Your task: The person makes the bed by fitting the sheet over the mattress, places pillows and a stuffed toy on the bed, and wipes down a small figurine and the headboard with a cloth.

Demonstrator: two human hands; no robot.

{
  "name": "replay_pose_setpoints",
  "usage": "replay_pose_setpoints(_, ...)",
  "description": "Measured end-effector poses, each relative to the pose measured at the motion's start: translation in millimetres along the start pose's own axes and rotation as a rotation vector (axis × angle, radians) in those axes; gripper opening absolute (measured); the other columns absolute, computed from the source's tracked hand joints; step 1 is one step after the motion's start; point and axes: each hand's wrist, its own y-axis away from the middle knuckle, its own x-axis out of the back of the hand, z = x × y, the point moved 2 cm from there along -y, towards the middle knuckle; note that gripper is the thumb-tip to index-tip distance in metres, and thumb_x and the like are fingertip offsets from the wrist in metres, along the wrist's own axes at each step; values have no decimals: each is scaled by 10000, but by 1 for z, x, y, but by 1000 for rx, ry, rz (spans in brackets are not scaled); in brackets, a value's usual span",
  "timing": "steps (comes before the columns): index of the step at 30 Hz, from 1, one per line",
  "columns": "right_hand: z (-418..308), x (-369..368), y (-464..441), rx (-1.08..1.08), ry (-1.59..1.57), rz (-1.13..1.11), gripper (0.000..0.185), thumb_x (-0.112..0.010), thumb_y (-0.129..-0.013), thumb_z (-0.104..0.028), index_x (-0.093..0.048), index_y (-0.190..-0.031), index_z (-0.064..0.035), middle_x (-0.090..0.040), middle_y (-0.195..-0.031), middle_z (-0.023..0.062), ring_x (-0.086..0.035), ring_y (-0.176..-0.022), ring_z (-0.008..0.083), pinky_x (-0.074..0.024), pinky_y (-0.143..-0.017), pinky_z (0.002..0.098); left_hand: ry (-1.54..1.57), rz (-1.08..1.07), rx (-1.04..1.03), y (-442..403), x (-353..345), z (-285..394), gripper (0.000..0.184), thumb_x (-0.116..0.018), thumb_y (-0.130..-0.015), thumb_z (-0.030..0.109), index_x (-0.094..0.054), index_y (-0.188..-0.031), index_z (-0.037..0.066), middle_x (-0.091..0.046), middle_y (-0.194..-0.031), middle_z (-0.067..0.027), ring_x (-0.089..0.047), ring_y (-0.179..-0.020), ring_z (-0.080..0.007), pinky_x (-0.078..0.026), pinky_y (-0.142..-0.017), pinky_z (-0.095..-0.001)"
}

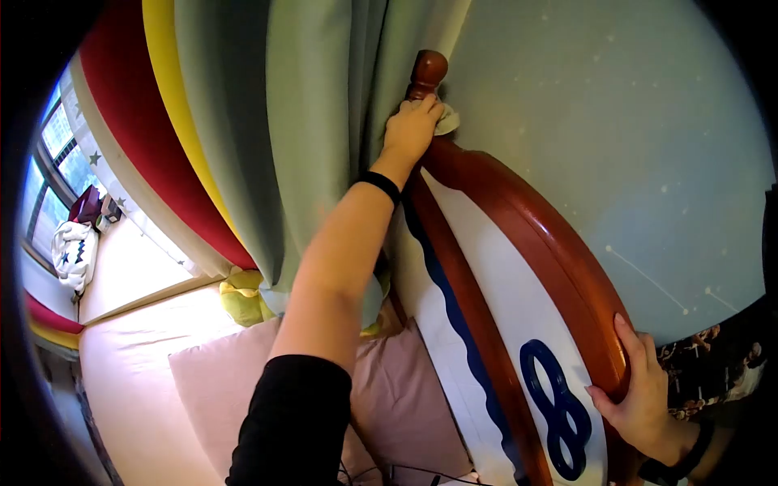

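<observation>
A pale cloth (447, 120) is wrapped partly around the neck of the wooden bedpost (428, 71), below its rounded knob. My left hand (412, 128) is closed over that cloth, pressing it to the post; part of the cloth is hidden under my fingers. Lower right, my right hand (636, 389) grips the curved top rail of the headboard (535, 223), thumb on the near side and fingers over the edge. The headboard is reddish-brown wood with white panels, a wavy navy strip and a navy figure-eight ornament (559, 413).
Grey-green curtains (312, 146) hang against the post on the left. Pink pillows (405, 381) and a yellow-green plush toy (245, 297) lie on the bed (130, 364). A blue-grey wall (616, 154) stands behind the headboard. Cables (405, 467) show at the bottom edge.
</observation>
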Motion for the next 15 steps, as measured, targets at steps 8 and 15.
replay_pose_setpoints(8, -4, 0, 1, 16, -3, 28, 956, -754, -592, -18, -226, -1387, -70, -443, -1089, 207, -533, -980, 374, -452, -869, 395, 798, -437, -211, -3, 13, -11, 326, -556, -848, 134, -568, -1173, 157, -491, -1207, -44, -514, -1073, -277, -424, -894, -368)
replay_pose_setpoints(15, -6, 0, 3, 90, 49, 75, 955, -754, -585, -13, -227, -1381, -52, -442, -1083, 203, -515, -1011, 367, -437, -883, 402, 418, 91, 125, 23, 6, -18, 330, -474, -864, 53, -550, -1161, 173, -477, -1199, -102, -501, -1054, -337, -428, -890, -399)
